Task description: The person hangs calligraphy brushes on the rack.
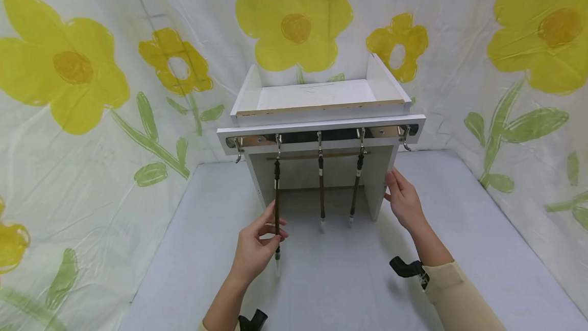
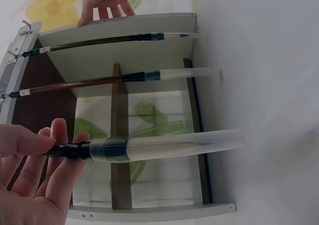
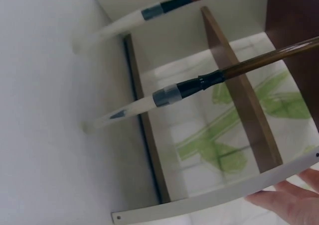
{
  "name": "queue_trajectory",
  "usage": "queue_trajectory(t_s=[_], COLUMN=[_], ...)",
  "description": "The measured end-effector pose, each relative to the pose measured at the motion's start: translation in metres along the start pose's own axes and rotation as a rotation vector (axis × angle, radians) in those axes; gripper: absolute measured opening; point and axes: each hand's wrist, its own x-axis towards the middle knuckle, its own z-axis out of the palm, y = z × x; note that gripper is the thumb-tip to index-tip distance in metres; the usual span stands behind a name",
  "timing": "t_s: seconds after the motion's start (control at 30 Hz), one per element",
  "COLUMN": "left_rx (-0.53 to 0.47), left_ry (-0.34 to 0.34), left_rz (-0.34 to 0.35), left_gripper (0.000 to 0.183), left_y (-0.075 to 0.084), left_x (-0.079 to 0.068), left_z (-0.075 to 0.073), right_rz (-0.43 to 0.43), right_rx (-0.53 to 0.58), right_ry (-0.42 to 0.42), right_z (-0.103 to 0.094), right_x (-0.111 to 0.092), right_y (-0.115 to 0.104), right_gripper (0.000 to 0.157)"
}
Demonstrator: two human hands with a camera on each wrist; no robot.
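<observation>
A calligraphy brush (image 1: pixel 277 183) with a brown handle and pale bristles hangs at the second hook from the left. My left hand (image 1: pixel 258 244) pinches its handle low down, thumb against fingers; in the left wrist view the brush (image 2: pixel 184 145) points its bristles away from the hand. Two more brushes, the middle one (image 1: pixel 321 188) and the right one (image 1: pixel 356 185), hang from neighbouring hooks. My right hand (image 1: pixel 406 201) touches the outer side of the white shelf's right panel (image 1: pixel 383 183), its fingers extended along it in the right wrist view.
The white shelf (image 1: pixel 321 122) stands on the pale table (image 1: pixel 321 280), with a metal hook rail (image 1: pixel 298 137) across its front. Its outermost hooks, left (image 1: pixel 238 149) and right (image 1: pixel 405 137), carry no brush. A flowered sheet (image 1: pixel 220 24) hangs behind.
</observation>
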Motion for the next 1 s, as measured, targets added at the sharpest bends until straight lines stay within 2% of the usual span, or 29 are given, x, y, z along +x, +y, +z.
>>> queue_trajectory(t_s=[0.3,0.6,1.0], left_rx=[0.006,0.019,-0.013], left_ry=[0.008,0.012,-0.013], left_rz=[-0.016,0.003,-0.015], left_gripper=[0.082,0.083,0.082], left_y=[0.0024,0.0008,-0.0013], left_x=[0.0019,0.0049,0.0026], left_z=[-0.0004,-0.0007,0.0003], right_rz=[-0.014,-0.014,-0.004], right_rx=[0.002,0.011,0.010], right_ry=[0.000,-0.001,0.000], right_z=[-0.0004,-0.0004,-0.0010], right_x=[0.0000,-0.0006,-0.0001], right_y=[0.0007,0.0017,0.0020], right_gripper=[0.059,0.060,0.061])
